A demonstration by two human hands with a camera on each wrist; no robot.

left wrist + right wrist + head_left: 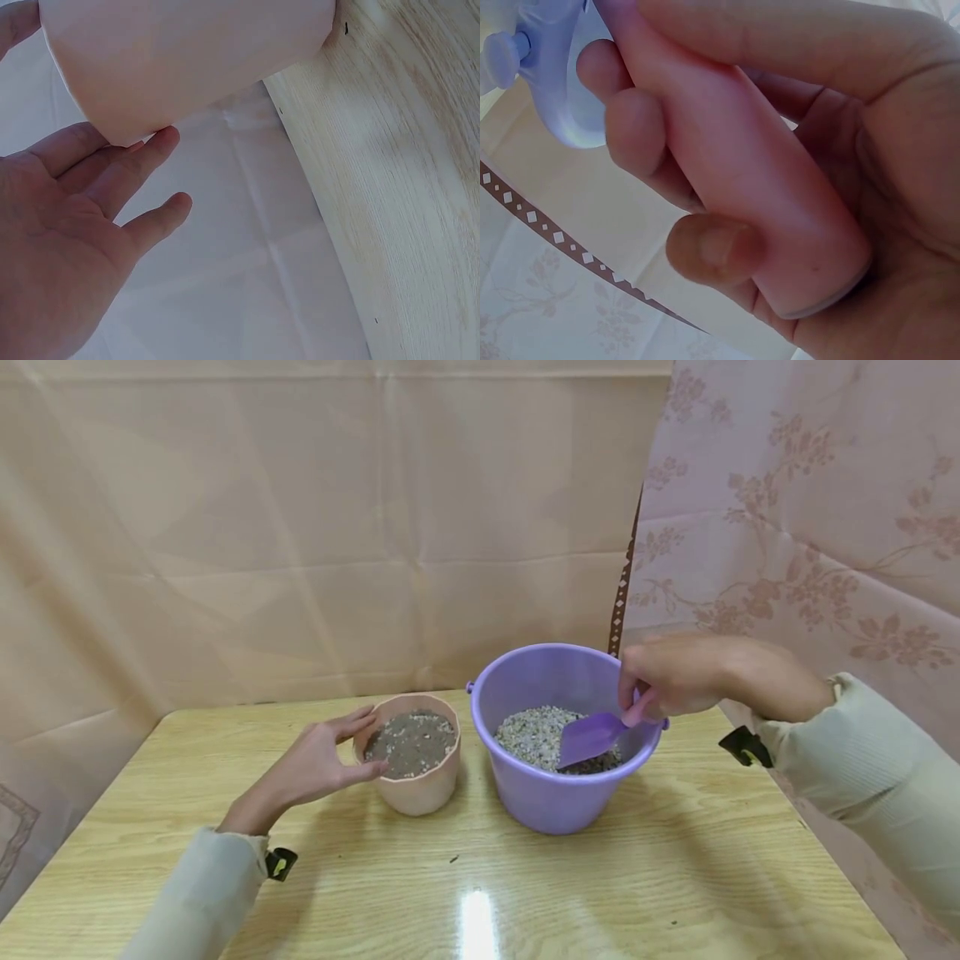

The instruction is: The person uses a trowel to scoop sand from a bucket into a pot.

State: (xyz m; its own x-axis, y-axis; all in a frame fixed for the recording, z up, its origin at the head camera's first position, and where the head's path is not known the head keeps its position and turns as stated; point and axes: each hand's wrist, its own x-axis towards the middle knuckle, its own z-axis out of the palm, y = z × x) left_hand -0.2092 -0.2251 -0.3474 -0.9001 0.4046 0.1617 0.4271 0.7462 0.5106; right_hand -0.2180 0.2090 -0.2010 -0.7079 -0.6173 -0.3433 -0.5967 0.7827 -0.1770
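A peach flower pot [420, 797] stands on the table, filled near its rim with grey-brown grit. My left hand [318, 764] holds the pot's left side, thumb toward the front and fingers toward the back; in the left wrist view fingertips touch the pot wall [187, 60]. To the right stands a purple bucket [555, 810], partly filled with pale gravel [536, 735]. Over its right rim, my right hand [675, 677] grips a small shovel by its pink handle [742, 180]. The shovel's purple blade [588, 739] tilts down inside the bucket, its front edge at the gravel.
The wood-grain table [375, 893] carries a few tiny dark specks. A beige cloth [300, 527] hangs behind it, and a flowered cloth [810, 527] closes off the right. The bucket and pot stand close together near the back edge.
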